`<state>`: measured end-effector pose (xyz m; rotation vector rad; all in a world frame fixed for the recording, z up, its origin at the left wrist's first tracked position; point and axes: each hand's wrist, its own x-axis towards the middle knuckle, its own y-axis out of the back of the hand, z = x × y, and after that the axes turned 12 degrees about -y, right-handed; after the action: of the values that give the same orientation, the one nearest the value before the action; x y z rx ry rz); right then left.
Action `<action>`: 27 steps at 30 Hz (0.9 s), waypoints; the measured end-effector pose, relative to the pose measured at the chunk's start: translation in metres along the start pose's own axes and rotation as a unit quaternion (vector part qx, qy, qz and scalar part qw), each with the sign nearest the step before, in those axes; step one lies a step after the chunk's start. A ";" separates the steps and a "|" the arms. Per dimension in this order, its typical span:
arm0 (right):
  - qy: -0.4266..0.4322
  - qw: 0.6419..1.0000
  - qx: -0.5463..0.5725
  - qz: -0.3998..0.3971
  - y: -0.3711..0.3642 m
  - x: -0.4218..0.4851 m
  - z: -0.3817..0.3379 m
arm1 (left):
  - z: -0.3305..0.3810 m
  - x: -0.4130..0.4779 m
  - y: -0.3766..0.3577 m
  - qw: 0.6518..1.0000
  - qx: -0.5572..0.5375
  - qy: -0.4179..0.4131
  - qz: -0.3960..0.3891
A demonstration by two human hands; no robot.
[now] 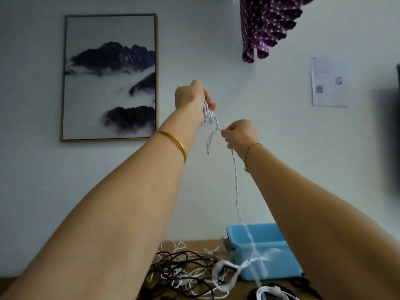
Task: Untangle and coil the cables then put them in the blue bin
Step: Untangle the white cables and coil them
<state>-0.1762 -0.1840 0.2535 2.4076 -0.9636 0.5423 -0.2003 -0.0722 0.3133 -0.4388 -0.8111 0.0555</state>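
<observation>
Holding both arms up before the wall, you have your left hand (190,98) curled round several loops of a white cable (235,180), which are gathered in the fist and hang just below it. Your right hand (239,135), lower and just beside the left, pinches the same cable between thumb and fingertips, with the other fingers curled in. A short loose end dangles between your two hands.

From your right hand the cable drops straight down to the bench (200,244), crossing in front of the bin (272,267). It blurs where it meets the tangle (184,269) of black and white cables.

The blue bin stands open at the bench's back edge, toward the right, with a dark latch on its left end. You cannot tell what lies inside it. The tangle spreads over the bench to the left of the bin. A white bundle (270,294) lies nearer you than the bin, cut off by the lower frame.

You wear a gold bangle (173,141) on the left wrist and a thin bracelet (251,150) on the right. On the wall hang a painting (110,76) of mountains, a printed sheet (329,82) and, above, a purple dotted cloth (270,27).
</observation>
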 end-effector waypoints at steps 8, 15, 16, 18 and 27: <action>0.046 0.958 0.270 -0.082 0.001 -0.010 -0.026 | 0.036 0.000 -0.015 0.994 -0.012 -0.107 -0.003; -0.026 0.873 0.481 -0.072 0.000 -0.020 -0.035 | 0.050 -0.001 -0.018 0.990 -0.019 -0.139 -0.008; -0.055 0.852 0.514 -0.077 0.000 -0.020 -0.037 | 0.050 -0.001 -0.017 0.990 -0.019 -0.140 -0.009; -0.105 0.845 0.517 -0.083 0.001 -0.018 -0.040 | 0.049 0.000 -0.017 0.990 -0.023 -0.139 -0.011; -0.180 0.881 0.403 -0.171 0.003 -0.014 -0.059 | 0.054 0.001 -0.013 0.989 -0.040 -0.140 -0.016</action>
<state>-0.1983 -0.1450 0.2942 3.4318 -0.4394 0.4120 -0.2399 -0.0644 0.3517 -0.4995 -1.1004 0.0551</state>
